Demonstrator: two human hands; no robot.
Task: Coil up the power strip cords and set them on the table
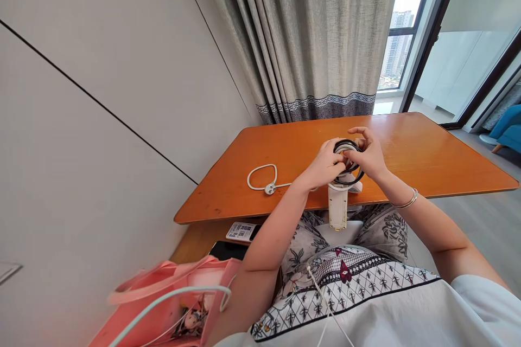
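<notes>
Over the front edge of the orange wooden table [427,157], both my hands hold a coil of black and white cable [353,147]. My left hand [325,164] grips the coil's left side with closed fingers. My right hand [368,153] pinches its right side, the index finger curled over the top. Below the coil a white power strip [337,206] hangs over the table edge. Its white cord runs left across the table to a loop ending in a plug [269,188].
A pink bag [179,293] with a pale green strap sits at my lower left. A dark phone [228,250] and a small printed box [243,231] lie on a lower shelf. A grey curtain [309,38] hangs behind the table, a window to its right.
</notes>
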